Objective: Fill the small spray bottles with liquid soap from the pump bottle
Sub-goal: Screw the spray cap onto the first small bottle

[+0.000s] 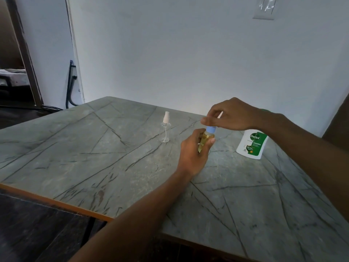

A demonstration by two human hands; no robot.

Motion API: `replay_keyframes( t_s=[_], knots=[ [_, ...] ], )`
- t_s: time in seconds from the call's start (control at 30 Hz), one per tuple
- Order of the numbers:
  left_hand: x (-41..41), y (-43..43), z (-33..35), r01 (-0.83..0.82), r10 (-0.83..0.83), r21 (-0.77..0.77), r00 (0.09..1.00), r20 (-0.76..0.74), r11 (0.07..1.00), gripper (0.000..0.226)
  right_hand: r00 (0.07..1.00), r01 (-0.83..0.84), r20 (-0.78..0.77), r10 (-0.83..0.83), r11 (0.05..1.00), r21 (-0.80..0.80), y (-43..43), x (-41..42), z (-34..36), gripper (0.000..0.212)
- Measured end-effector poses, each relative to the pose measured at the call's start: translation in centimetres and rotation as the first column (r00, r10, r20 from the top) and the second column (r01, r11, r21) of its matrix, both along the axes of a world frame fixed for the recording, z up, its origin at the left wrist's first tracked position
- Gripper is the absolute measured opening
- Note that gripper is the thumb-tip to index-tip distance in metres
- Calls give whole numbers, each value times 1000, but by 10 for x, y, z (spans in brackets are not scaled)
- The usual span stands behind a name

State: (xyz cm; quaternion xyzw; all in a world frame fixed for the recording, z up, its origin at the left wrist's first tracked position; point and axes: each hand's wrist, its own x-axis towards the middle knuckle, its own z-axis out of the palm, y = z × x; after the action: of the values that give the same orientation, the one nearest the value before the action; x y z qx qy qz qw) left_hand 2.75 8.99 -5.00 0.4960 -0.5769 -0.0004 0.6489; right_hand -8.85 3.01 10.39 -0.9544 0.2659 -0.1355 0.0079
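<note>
My left hand [194,150] grips a small spray bottle [204,141] full of yellow liquid, held just above the grey marble table [113,157]. Its light blue cap [211,129] is pinched from above by the fingers of my right hand [232,115]. A white sliver shows inside that hand; I cannot tell what it is. An empty clear spray bottle [165,129] with a white spray top stands to the left, apart from both hands. The white and green soap bottle [252,143] stands to the right under my right wrist, its pump top hidden.
The table's orange-trimmed front edge [56,202] runs across the lower left, with dark floor below. A white wall rises behind the table, with a switch plate [265,8] at top right. A dark doorway and a black hose [70,86] are at left.
</note>
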Motion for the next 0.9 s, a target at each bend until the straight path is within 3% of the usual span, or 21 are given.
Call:
replay_keyframes(
  t_s=[0.1,0.17,0.47,0.53,0.67,0.77,0.9],
  knots=[
    [0,1,1,0,1,32,1000,-10,999,42,995,-81,-51,88,988,128,1,-5,8,29],
    [0,0,1,-11,11,30,1000,10,999,39,986,-101,-125,113,990,100,-3,-5,7,24],
    [0,0,-1,-18,21,-30,996,82,999,29,994,-45,-103,37,996,-77,-12,5,-11,5],
    [-1,0,-1,-3,6,-31,996,84,1000,30,992,-73,-114,61,992,-103,-13,5,-8,18],
    [-2,-1,-2,42,-39,-36,996,83,998,31,980,-109,-179,84,985,-136,-13,7,-6,64],
    [-1,-3,-3,43,-42,-20,998,47,999,33,968,-116,-238,82,985,-129,-15,9,-11,65],
    [-1,-1,-2,90,-89,7,994,-62,996,33,980,-124,-170,103,986,-114,-20,10,-13,61]
  ],
)
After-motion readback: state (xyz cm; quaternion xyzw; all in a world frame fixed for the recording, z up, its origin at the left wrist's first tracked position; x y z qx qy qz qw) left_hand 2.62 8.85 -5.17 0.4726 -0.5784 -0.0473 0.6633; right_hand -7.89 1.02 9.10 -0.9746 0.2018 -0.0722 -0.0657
